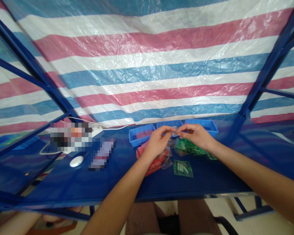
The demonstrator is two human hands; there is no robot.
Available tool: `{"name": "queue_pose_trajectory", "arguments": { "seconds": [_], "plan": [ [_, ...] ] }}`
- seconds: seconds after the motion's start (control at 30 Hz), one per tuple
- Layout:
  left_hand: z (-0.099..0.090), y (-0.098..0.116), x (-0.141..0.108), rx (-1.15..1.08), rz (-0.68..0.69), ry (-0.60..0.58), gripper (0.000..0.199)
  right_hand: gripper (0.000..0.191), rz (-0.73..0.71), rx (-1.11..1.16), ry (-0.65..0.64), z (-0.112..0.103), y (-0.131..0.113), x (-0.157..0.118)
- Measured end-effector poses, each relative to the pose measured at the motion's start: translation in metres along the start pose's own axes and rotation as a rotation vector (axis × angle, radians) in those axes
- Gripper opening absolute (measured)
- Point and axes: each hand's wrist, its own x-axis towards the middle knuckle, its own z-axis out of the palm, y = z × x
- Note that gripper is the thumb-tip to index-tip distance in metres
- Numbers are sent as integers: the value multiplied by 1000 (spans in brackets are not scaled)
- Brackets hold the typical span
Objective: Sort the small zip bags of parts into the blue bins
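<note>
Pinched item (pixel 174 133) too small to tell; middle blue bin (pixel 169 123) partly hidden.

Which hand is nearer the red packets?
Left. The left hand is right by the red packets, overlapping them in view; the right hand is farther off to the right, by the green packets.

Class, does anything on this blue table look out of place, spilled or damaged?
One green packet lies apart on the near side of the green pile, so it looks stray. No clear spill or damage shows.
</note>
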Motion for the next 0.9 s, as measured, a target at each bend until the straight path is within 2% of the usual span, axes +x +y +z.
{"name": "queue_pose_trajectory", "arguments": {
  "seconds": [0.13, 0.27, 0.37, 0.43, 0.57, 0.63, 0.7, 0.8, 0.9],
  "plan": [
    [-1, 5, 0, 29, 20, 27, 37, 22, -31, -113, 62, -4, -9, 0],
    [-4, 10, -2, 184, 67, 96, 35, 24, -150, -502, 198, -23, -17, 4],
    [-5, 9, -4, 369, 148, 2, 33, 25, -150, -764, 277, -42, -18, 8],
    [-4, 8, -5, 471, 199, -90, 28, 36, -114, -929, 321, -52, -16, 10],
    [-1, 7, -9, 566, 233, -215, 31, 53, 110, -1161, 274, -67, -7, 10],
    [0, 7, -11, 581, 230, -236, 40, 57, 188, -1234, 261, -72, -1, 10],
    [0, 6, -11, 590, 226, -248, 47, 58, 175, -1286, 274, -76, 3, 10],
    [0, 5, -10, 602, 220, -248, 43, 54, 82, -1273, 289, -74, 4, 11],
    [0, 3, -8, 598, 223, -221, 36, 45, -70, -1135, 267, -63, -6, 11]
  ]
}}
